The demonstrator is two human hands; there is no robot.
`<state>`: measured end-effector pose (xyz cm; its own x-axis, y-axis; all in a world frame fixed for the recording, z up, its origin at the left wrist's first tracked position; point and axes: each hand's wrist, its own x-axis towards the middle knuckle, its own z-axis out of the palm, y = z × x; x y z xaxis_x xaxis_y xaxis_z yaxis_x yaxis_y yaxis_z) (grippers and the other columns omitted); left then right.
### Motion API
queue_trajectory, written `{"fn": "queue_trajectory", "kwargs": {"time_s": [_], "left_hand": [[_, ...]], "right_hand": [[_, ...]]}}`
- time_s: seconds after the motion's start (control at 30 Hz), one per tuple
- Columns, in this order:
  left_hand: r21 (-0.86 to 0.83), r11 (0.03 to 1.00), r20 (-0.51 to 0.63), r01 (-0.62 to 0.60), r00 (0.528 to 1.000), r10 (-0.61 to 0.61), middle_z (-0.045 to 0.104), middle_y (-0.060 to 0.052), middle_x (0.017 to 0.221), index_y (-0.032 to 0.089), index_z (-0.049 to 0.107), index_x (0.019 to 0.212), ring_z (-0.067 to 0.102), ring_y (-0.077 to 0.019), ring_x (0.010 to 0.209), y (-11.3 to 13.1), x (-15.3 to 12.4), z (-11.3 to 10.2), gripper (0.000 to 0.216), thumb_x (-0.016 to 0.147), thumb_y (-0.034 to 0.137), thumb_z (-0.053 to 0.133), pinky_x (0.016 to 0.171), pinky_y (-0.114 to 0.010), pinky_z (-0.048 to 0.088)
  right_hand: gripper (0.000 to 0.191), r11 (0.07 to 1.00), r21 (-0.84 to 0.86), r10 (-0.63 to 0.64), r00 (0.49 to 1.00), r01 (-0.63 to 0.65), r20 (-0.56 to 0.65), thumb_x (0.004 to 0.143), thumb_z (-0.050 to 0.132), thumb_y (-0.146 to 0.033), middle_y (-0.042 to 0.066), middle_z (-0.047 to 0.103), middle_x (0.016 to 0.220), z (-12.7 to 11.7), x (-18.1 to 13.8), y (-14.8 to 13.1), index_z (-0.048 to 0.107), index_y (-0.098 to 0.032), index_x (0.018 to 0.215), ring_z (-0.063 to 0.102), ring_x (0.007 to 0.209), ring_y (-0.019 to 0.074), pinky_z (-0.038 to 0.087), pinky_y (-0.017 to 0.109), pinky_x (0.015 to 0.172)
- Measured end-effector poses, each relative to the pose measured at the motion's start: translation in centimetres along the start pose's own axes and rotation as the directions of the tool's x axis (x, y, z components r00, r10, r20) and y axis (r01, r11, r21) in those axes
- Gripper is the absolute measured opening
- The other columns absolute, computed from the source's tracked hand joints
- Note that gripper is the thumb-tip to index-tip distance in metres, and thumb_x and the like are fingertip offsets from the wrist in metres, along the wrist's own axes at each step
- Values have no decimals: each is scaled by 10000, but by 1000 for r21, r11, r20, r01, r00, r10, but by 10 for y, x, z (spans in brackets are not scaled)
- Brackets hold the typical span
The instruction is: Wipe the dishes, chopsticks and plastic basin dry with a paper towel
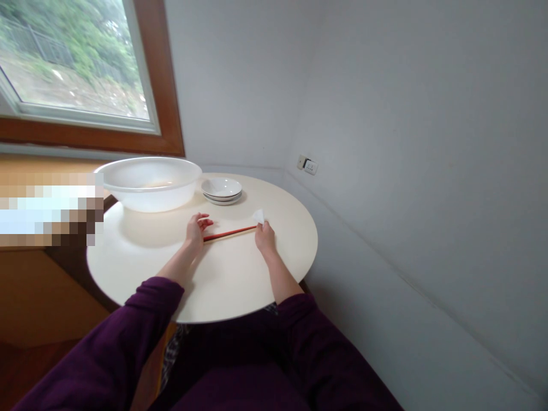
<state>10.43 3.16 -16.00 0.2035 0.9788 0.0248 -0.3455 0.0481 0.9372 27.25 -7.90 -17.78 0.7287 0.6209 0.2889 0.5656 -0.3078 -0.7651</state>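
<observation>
A pair of reddish chopsticks [231,233] lies crosswise between my two hands, just over the round table. Closed round their right end is my right hand [266,236]. A white tissue [259,216] sticks up from the same hand. At the left end, my left hand [197,228] has its fingers stretched out and apart, with the chopstick ends up against its palm. Whether that palm bears any of their weight I cannot tell. Beyond the hands stands a short stack of white plates [221,188].
A large translucent white basin [149,191] stands at the back left of the cream round table [231,285]. Wall sockets [310,166] sit low on the grey wall to the right. A wood-framed window [166,80] and a wooden ledge [51,162] are at the left.
</observation>
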Motion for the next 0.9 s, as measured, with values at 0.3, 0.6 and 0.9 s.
{"fn": "queue_trajectory", "kwargs": {"time_s": [0.3,0.6,0.9], "left_hand": [[0,1000,-9,-31,999,31,535,9,549,179,545,664,574,-154,606,4,2,-2,179,656,338,464,687,-298,469],[47,998,432,43,900,-59,665,-82,796,119,664,856,630,-184,767,17,-33,13,330,604,326,718,810,-349,479],[-40,983,256,178,953,-162,639,-55,693,117,625,829,611,-146,597,15,-28,14,254,794,361,563,636,-301,517]], "right_hand": [[144,999,6,-44,997,45,-59,846,369,-232,62,588,785,2,0,2,482,-218,758,551,831,215,405,308,742],[124,947,-12,-322,947,321,-20,819,393,-168,60,540,866,-2,-23,-29,503,-206,775,499,901,202,382,328,857],[182,750,71,-647,707,657,286,884,434,-223,73,584,992,10,-43,-57,570,-190,1000,529,991,185,396,326,898]]}}
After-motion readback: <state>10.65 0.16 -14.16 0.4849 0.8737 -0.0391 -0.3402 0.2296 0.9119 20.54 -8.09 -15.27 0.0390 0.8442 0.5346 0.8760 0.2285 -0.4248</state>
